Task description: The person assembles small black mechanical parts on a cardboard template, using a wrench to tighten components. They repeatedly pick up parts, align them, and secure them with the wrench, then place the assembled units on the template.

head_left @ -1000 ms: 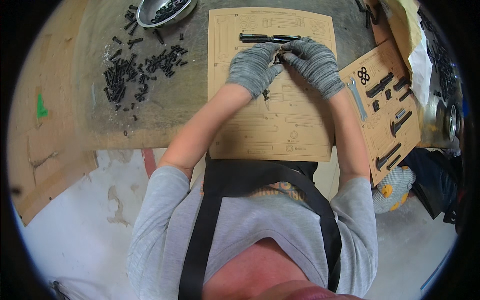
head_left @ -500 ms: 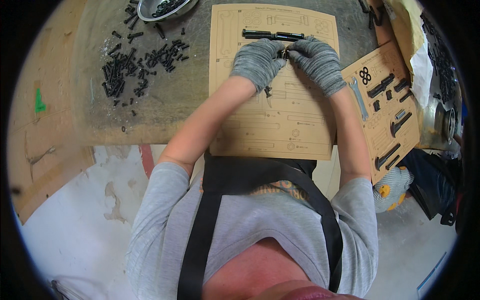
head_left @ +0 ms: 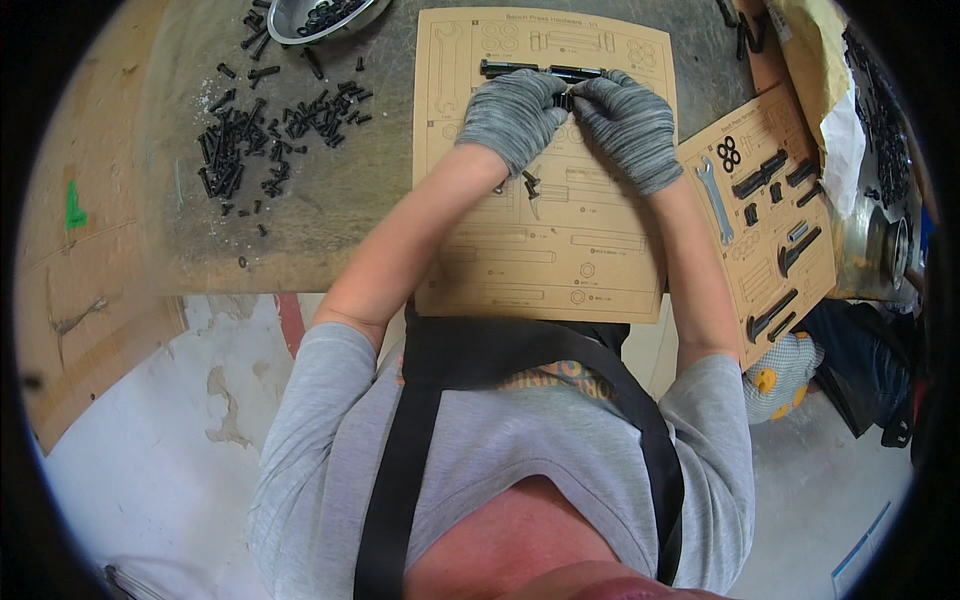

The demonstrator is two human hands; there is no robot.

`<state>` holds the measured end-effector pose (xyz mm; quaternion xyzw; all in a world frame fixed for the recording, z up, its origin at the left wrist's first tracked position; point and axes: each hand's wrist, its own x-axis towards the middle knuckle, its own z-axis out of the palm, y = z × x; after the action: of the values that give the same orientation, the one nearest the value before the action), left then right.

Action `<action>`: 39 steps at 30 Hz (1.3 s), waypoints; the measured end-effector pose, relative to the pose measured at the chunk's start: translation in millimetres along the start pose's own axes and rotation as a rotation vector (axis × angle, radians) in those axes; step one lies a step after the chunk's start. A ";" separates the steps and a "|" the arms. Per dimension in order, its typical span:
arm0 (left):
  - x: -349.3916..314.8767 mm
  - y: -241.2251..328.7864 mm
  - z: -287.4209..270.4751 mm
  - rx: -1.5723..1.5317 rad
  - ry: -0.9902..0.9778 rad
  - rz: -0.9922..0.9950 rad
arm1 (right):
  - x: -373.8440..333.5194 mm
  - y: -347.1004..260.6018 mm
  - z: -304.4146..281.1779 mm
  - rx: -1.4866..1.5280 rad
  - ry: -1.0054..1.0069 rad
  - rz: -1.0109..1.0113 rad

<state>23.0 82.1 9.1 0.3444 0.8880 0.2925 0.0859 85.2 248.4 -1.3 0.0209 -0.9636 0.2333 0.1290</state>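
My left hand (head_left: 512,120) and my right hand (head_left: 630,128), both in grey knitted gloves, meet over a brown cardboard sheet (head_left: 480,275) printed with hardware outlines. Between their pinched fingertips is a small black metal piece (head_left: 563,101), partly covered by the gloves, so its exact kind is unclear. Just beyond the fingers, long black bolts (head_left: 510,69) lie end to end across the sheet. A couple of small dark screws (head_left: 531,185) rest nearer to me, below my left hand.
Loose black bolts (head_left: 235,150) are heaped on the table at left, beside a metal bowl (head_left: 290,30) of dark rings. To the right lies a second cardboard sheet (head_left: 760,235) holding a wrench (head_left: 714,200) and black parts. More black hardware (head_left: 880,130) sits past some crumpled paper (head_left: 840,150).
Both hands stay together at the same spot on the sheet, fingers shifting only slightly around the small black piece. The whole view has moved a little.
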 end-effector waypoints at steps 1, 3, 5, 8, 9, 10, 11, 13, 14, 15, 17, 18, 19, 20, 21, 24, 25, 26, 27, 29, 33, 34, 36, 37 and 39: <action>0.7 -0.3 0.1 -0.001 -0.004 0.002 | -0.5 -1.0 2.1 -0.014 0.028 -0.006; 1.5 0.4 -0.2 0.009 -0.011 0.008 | -1.1 -3.0 6.4 -0.038 0.072 -0.018; 2.9 0.2 -3.4 0.031 -0.055 -0.011 | -1.9 -4.0 7.5 -0.074 0.084 -0.006; -3.3 -6.0 -16.4 -0.013 0.000 0.014 | -7.0 -8.1 1.3 0.028 0.117 0.029; -8.5 -11.8 -24.2 -0.028 0.035 0.028 | -12.6 -11.2 -3.7 0.180 0.124 0.132; -17.2 -19.9 -35.4 -0.142 0.099 0.011 | -18.5 -15.7 -8.8 0.244 0.106 0.163; -24.7 -28.7 -46.4 -0.133 0.081 -0.035 | -23.9 -21.0 -13.4 0.318 0.077 0.216; -43.1 -40.6 -59.1 -0.092 -0.041 -0.104 | -39.4 -36.5 -18.8 0.278 -0.067 0.180; -50.0 -41.6 -58.7 -0.080 -0.045 -0.081 | -47.8 -45.6 -19.6 0.263 -0.087 0.123; -56.2 -40.1 -56.2 -0.071 -0.046 -0.062 | -52.6 -53.8 -18.0 0.285 -0.153 0.149; -58.9 -33.8 -50.0 -0.010 -0.053 -0.046 | -54.4 -65.0 -13.1 0.132 -0.155 0.114; -55.1 -27.2 -44.1 0.042 -0.061 -0.047 | -52.1 -66.5 -12.8 0.094 -0.135 0.131; -50.7 -20.0 -38.5 0.094 -0.070 -0.048 | -48.2 -67.5 -11.4 0.060 -0.135 0.148; -46.7 -12.8 -33.5 0.069 -0.100 -0.067 | -47.7 -69.5 -11.2 0.034 -0.114 0.169; -42.1 -7.5 -30.6 0.124 -0.142 -0.066 | -46.9 -70.4 -11.8 0.027 -0.166 0.166; -31.2 -3.0 -28.2 0.227 -0.209 -0.033 | -49.6 -74.9 -12.2 0.041 -0.263 0.202; -29.4 -6.1 -29.2 0.221 -0.186 -0.013 | -52.6 -77.0 -11.8 0.109 -0.255 0.206; -29.5 -12.6 -32.4 0.212 -0.166 0.018 | -53.5 -78.7 -10.3 0.076 -0.249 0.199; -30.7 -19.7 -35.2 0.208 -0.160 0.037 | -54.7 -80.6 -8.5 0.073 -0.237 0.160; -34.9 -32.1 -37.4 0.165 -0.067 0.039 | -53.6 -83.2 -4.4 0.039 -0.262 0.187; -43.4 -43.0 -31.6 0.181 0.132 -0.034 | -36.4 -87.0 6.8 -0.154 -0.257 0.139; -44.7 -43.4 -30.2 0.178 0.120 -0.063 | -29.7 -88.2 10.1 -0.178 -0.241 0.138; -45.5 -43.1 -28.2 0.172 0.125 -0.092 | -14.8 -89.0 16.0 -0.223 -0.215 0.136; -45.5 -42.8 -27.5 0.169 0.143 -0.091 | -7.8 -87.9 18.3 -0.242 -0.190 0.119; -44.4 -42.8 -26.5 0.165 0.156 -0.102 | 5.3 -84.3 24.4 -0.274 -0.159 0.080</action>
<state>22.8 15.2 3.8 0.2806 0.9294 0.2397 0.0027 82.7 162.4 16.6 -0.0170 -0.9936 0.1024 0.0444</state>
